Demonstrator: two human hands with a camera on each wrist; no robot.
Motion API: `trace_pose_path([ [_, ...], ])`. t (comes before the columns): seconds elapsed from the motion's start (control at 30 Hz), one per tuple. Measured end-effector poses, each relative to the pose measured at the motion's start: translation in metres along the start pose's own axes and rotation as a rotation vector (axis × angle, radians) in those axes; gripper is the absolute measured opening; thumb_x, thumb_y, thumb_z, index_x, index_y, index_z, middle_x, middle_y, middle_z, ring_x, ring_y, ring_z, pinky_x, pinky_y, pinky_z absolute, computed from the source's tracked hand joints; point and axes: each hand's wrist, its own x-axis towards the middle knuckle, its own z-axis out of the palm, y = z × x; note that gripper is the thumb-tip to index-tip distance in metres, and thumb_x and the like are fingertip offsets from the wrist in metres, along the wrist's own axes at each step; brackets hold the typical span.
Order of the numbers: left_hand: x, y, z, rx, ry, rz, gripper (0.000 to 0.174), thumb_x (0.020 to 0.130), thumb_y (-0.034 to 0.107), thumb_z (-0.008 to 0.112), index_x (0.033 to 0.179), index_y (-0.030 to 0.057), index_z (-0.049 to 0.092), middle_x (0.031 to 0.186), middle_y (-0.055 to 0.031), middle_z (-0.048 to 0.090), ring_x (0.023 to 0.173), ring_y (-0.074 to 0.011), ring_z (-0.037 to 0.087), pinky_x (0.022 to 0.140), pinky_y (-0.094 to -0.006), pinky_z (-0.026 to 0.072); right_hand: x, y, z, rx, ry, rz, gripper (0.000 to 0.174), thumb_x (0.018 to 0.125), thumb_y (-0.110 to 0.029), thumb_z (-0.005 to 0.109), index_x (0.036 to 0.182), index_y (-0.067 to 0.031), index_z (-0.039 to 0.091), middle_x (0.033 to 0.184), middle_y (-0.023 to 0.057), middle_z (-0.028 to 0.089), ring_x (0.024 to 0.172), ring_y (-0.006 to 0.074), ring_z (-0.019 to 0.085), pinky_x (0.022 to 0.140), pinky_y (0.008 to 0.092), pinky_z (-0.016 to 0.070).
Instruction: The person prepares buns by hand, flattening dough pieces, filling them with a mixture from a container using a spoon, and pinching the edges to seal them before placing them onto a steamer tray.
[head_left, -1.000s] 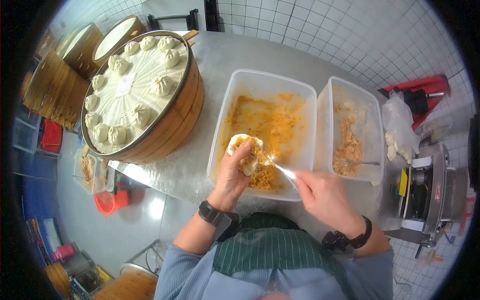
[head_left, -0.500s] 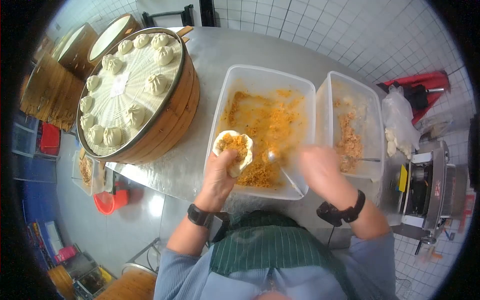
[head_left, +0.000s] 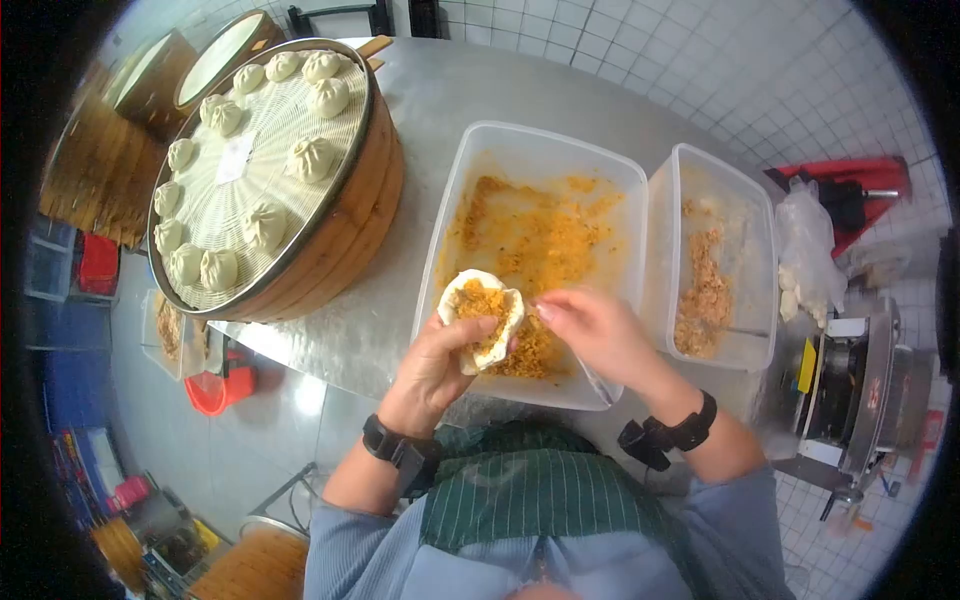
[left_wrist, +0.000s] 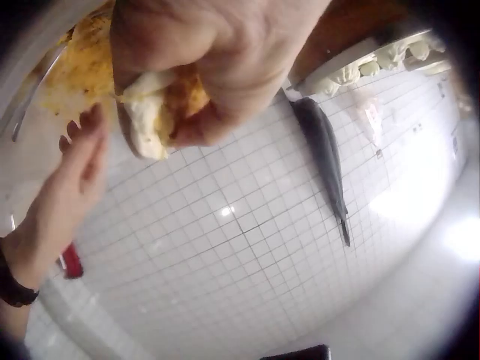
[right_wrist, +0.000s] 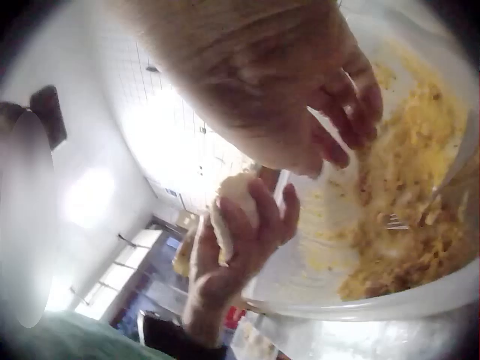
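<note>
Two grips: your left grip [head_left: 435, 365] and right grip [head_left: 600, 335] meet over the near edge of the big tub, just ahead of your striped apron [head_left: 540, 500].
Left grip: your fingers and thumb are curled round a dough wrapper [head_left: 455, 298]. They cup it from below, and the thumb lies across its open top.
Dough wrapper: it sits in your left grip above the tub's near-left corner, open side up, with a heap of orange filling [head_left: 483, 300] in it. The left wrist view shows white dough bulging out between your fingers.
Right grip: your fingers are loosely bent and hold nothing. The fingertips [head_left: 545, 308] are just beside the wrapper's right rim, and I cannot tell whether they touch it.
Under both grips: the big tub [head_left: 530, 140] is clear plastic. Loose mince [head_left: 540, 245] is smeared over its floor, thickest right below your hands.
Right of your right grip: a second tub [head_left: 700, 165] stands just beside the first, with a paler strip of mince along its floor.
Farther right: a plastic bag [head_left: 805, 250] holds white lumps, and a steel machine [head_left: 860, 380] stands nearer to you.
Left of your left grip: a bamboo steamer [head_left: 345, 235] stands near the big tub. Pleated buns [head_left: 312, 158] ring its woven mat, and a paper slip [head_left: 235, 160] lies in the middle.
Beneath all these: the steel desk [head_left: 440, 90].
Beyond the steamer: more steamers [head_left: 215, 60], well apart from your grips.
Down to your left, on the floor: a red basin [head_left: 210, 392].
</note>
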Motion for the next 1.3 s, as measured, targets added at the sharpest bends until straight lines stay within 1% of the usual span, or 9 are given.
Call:
trace_pose_path([
  [0.03, 0.001, -0.002, -0.003, 0.012, -0.029, -0.031, 0.041, 0.084, 0.002, 0.063, 0.122, 0.0003, 0.049, 0.113, -0.0142, 0.06, 0.101, -0.0259, 0.063, 0.081, -0.0389, 0.0574, -0.001, -0.001, 0.001, 0.352, -0.027, 0.099, 0.032, 0.09, -0.024, 0.065, 0.105, 0.0037, 0.065, 0.09, 0.0118, 0.067, 0.078, 0.0157, 0.064, 0.07, 0.0282, 0.0514],
  [0.23, 0.003, -0.008, 0.005, -0.022, -0.035, -0.111, 0.034, 0.089, 0.008, 0.059, 0.121, 0.0013, 0.05, 0.111, -0.0141, 0.061, 0.098, -0.0258, 0.064, 0.079, -0.0411, 0.0583, -0.004, 0.003, 0.003, 0.604, -0.075, 0.19, 0.028, 0.089, -0.018, 0.067, 0.107, 0.0034, 0.064, 0.089, 0.0042, 0.067, 0.079, 0.0076, 0.061, 0.071, 0.0225, 0.0505],
  [0.37, 0.006, -0.013, 0.002, 0.066, 0.012, -0.135, 0.03, 0.091, 0.007, 0.058, 0.12, 0.0011, 0.051, 0.111, -0.0123, 0.06, 0.1, -0.0239, 0.063, 0.086, -0.04, 0.0563, -0.005, -0.001, 0.0, 0.563, -0.066, 0.189, 0.027, 0.088, -0.017, 0.068, 0.106, 0.0032, 0.064, 0.09, 0.0037, 0.067, 0.078, 0.0071, 0.06, 0.07, 0.0224, 0.0503],
  [0.57, 0.005, -0.019, 0.005, 0.192, -0.019, -0.052, 0.03, 0.092, 0.008, 0.057, 0.121, 0.0042, 0.051, 0.109, -0.0104, 0.061, 0.096, -0.0222, 0.065, 0.08, -0.0397, 0.0582, -0.004, -0.001, 0.004, 0.587, 0.06, 0.069, 0.022, 0.088, -0.015, 0.067, 0.101, 0.002, 0.064, 0.087, 0.0022, 0.065, 0.077, 0.0064, 0.06, 0.067, 0.0213, 0.0501],
  [0.67, 0.003, -0.016, 0.012, 0.175, -0.046, -0.083, 0.03, 0.092, 0.006, 0.056, 0.122, 0.0048, 0.05, 0.11, -0.0093, 0.06, 0.095, -0.021, 0.065, 0.081, -0.0389, 0.0582, -0.003, -0.003, -0.003, 0.617, -0.113, 0.262, 0.021, 0.088, -0.012, 0.067, 0.103, 0.0014, 0.062, 0.085, 0.0014, 0.064, 0.075, 0.0061, 0.059, 0.065, 0.021, 0.0498],
  [0.9, 0.005, -0.016, 0.007, 0.228, -0.037, -0.155, 0.025, 0.093, 0.005, 0.054, 0.118, 0.0036, 0.052, 0.106, -0.0079, 0.06, 0.093, -0.017, 0.063, 0.081, -0.0315, 0.056, -0.005, -0.004, -0.003, 0.54, -0.031, 0.083, 0.016, 0.088, -0.01, 0.066, 0.101, -0.0008, 0.062, 0.082, 0.0007, 0.062, 0.072, 0.0059, 0.056, 0.062, 0.021, 0.0481],
  [0.97, 0.006, -0.016, 0.003, 0.361, -0.048, -0.179, 0.026, 0.092, 0.003, 0.054, 0.118, 0.0029, 0.05, 0.105, -0.0101, 0.061, 0.094, -0.021, 0.065, 0.078, -0.0398, 0.0595, -0.003, -0.004, -0.005, 0.532, -0.054, 0.112, 0.016, 0.087, -0.01, 0.067, 0.099, -0.0014, 0.063, 0.081, 0.0007, 0.061, 0.071, 0.0064, 0.056, 0.063, 0.0216, 0.0478],
  [1.03, 0.006, -0.014, 0.004, 0.438, -0.076, -0.193, 0.026, 0.091, 0.004, 0.055, 0.117, 0.0024, 0.051, 0.104, -0.0101, 0.061, 0.094, -0.0202, 0.065, 0.08, -0.0386, 0.0588, -0.002, 0.0, -0.008, 0.316, -0.084, -0.105, 0.017, 0.085, -0.01, 0.069, 0.099, -0.0026, 0.063, 0.079, 0.0015, 0.06, 0.07, 0.0079, 0.056, 0.063, 0.0232, 0.0473],
  [1.3, 0.002, 0.009, 0.012, 0.853, -0.214, -0.22, 0.044, 0.085, 0.007, 0.056, 0.128, 0.0032, 0.046, 0.113, -0.0102, 0.059, 0.104, -0.0201, 0.061, 0.093, -0.0375, 0.0508, 0.0, -0.002, -0.007, 0.415, -0.157, 0.042, 0.016, 0.085, -0.011, 0.069, 0.097, -0.0025, 0.063, 0.08, 0.0004, 0.06, 0.072, 0.0065, 0.055, 0.063, 0.0233, 0.0466],
])
